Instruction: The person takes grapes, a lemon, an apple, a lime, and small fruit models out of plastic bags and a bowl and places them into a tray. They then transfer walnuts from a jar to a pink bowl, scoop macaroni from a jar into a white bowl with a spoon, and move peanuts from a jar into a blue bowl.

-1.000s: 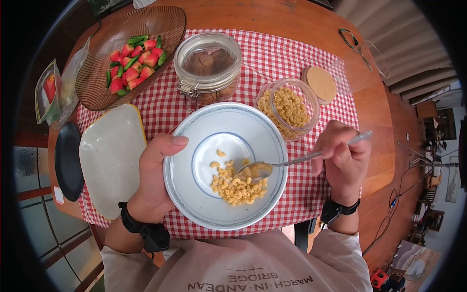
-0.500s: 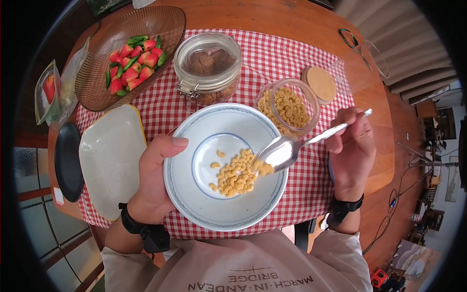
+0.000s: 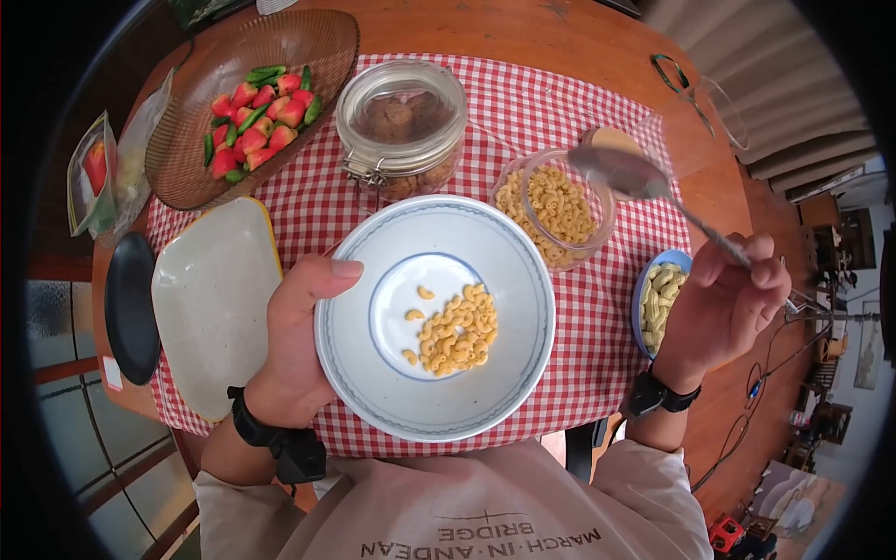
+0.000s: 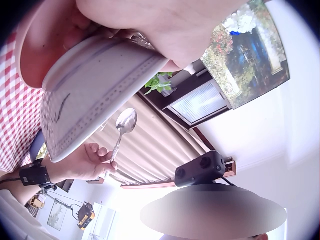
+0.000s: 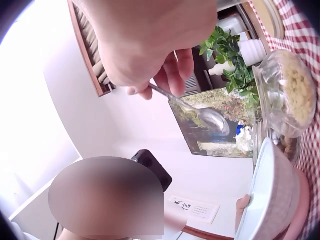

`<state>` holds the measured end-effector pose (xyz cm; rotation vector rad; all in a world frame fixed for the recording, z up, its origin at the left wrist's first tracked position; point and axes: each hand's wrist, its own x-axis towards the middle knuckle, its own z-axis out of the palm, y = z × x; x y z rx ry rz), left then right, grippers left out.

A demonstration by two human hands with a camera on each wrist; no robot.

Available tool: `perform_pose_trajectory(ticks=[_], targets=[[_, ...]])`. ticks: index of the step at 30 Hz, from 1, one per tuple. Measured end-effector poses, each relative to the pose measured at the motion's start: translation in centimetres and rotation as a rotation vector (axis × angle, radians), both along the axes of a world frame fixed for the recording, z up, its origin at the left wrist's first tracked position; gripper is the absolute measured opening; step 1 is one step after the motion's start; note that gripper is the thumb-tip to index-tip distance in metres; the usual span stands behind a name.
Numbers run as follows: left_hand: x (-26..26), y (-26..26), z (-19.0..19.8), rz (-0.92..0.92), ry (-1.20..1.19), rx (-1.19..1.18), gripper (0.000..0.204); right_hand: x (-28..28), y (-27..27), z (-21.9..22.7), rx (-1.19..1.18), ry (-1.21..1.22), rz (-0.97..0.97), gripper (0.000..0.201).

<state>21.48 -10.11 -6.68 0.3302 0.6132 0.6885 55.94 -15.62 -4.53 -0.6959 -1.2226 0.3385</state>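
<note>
My left hand (image 3: 301,327) grips the left side of a white bowl (image 3: 373,411) with blue rings, its thumb over the rim and its other fingers hidden below. A small heap of elbow macaroni (image 3: 459,336) lies in the bowl, with a few loose pieces beside it. Out to the right, my right hand (image 3: 723,313) holds a metal spoon (image 3: 618,172) by its handle. The spoon's head, with no pasta showing on it, overlaps the wooden lid (image 3: 616,140) in the head view. Just left of that hand is a blue dish (image 3: 641,313) of unshelled peanuts (image 3: 661,303).
Behind the bowl stand a clip-top jar (image 3: 399,126) of brown pieces and a clear jar (image 3: 597,238) of macaroni. To the left are a white rectangular plate (image 3: 217,308), a black oval dish (image 3: 131,308) and a ribbed basket (image 3: 177,159) of red and green produce. A checkered cloth (image 3: 523,93) lies underneath.
My right hand has lifted the spoon out of the bowl and moved right; pasta that was on the spoon is gone. The peanut dish has come into view. My left hand keeps its hold.
</note>
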Motion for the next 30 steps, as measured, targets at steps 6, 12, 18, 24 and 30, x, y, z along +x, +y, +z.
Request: perform_pose_trajectory(ticks=[6,12,18,24,30], targets=[[0.0,0.0,-0.1,-0.005,0.008,-0.002,0.067,-2.5,-0.4,0.6,-0.257,-0.286,0.211,0.037],[0.1,0.0,0.0,-0.008,0.002,0.003,0.068,-3.4,-0.3,0.5,-0.545,-0.146,0.487,0.032],[0.0,0.0,0.0,-0.005,0.037,0.014,0.068,-3.7,0.2,-0.3,-0.814,0.143,0.528,0.028],[0.0,0.0,-0.1,0.007,0.016,0.002,0.068,-3.1,0.4,-0.3,-0.759,0.350,0.507,0.027],[-0.1,0.0,-0.2,-0.004,-0.001,0.004,0.068,-2.1,0.4,0.4,-0.585,0.454,0.352,0.027]])
